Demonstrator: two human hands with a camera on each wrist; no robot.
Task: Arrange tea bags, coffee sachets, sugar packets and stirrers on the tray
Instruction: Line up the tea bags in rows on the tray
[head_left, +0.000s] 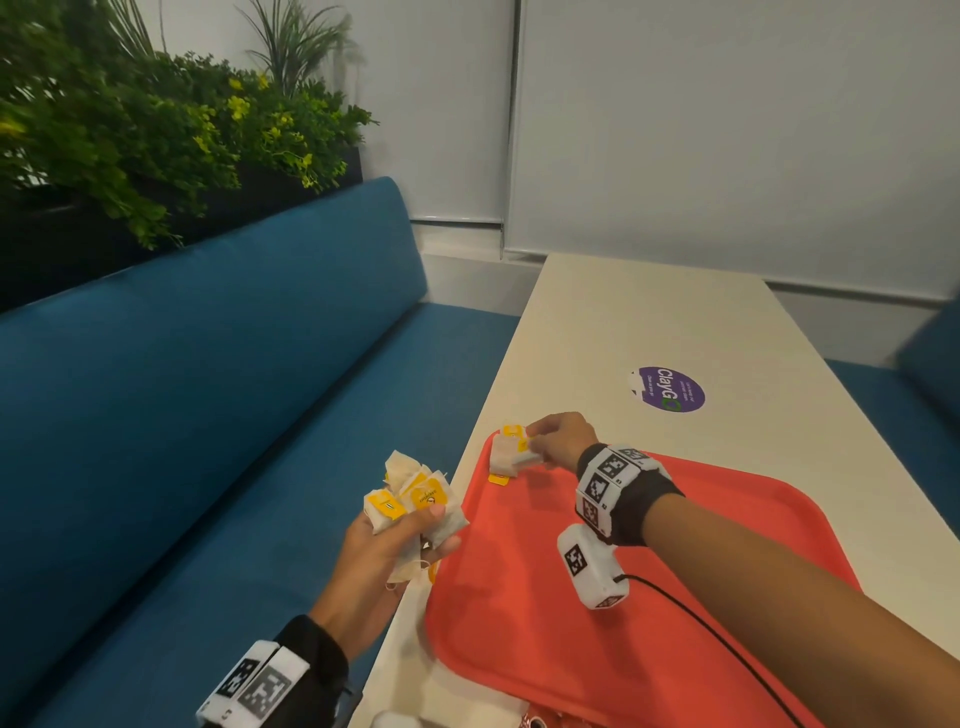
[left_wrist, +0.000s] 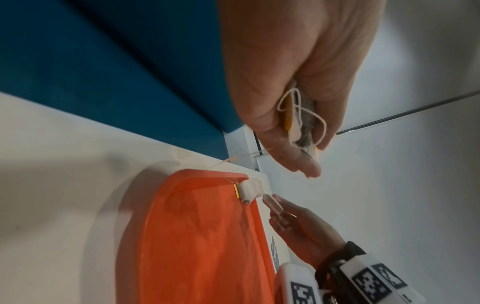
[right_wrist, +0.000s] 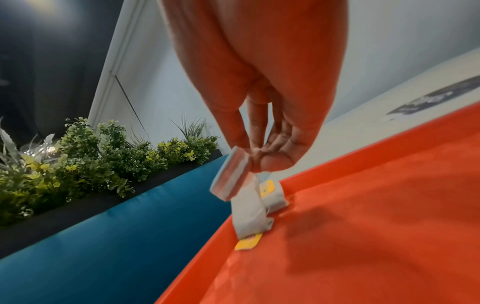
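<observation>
The tray (head_left: 597, 597) is showing a flat orange-red, lying on the cream-white table (head_left: 649, 322), and the tea bags (head_left: 511, 452) at the tray's far left corner are showing white paper with bright yellow tags. Beyond the tray, a round purple sticker (head_left: 668, 388) with white lettering and a touch of green is sitting on the table. Left of the tray, the bench (head_left: 208, 389) is showing deep teal, and the plants (head_left: 156, 135) behind it are showing dark green with yellow-green sprigs.

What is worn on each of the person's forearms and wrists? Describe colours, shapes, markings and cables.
Both forearms are bare. The right wrist carries a black band wrapped with white blocks printed with black square codes. A rounded white box, also coded, hangs beneath it, trailing a thin black cable. The left wrist has a black cuff and similar coded white blocks.
</observation>
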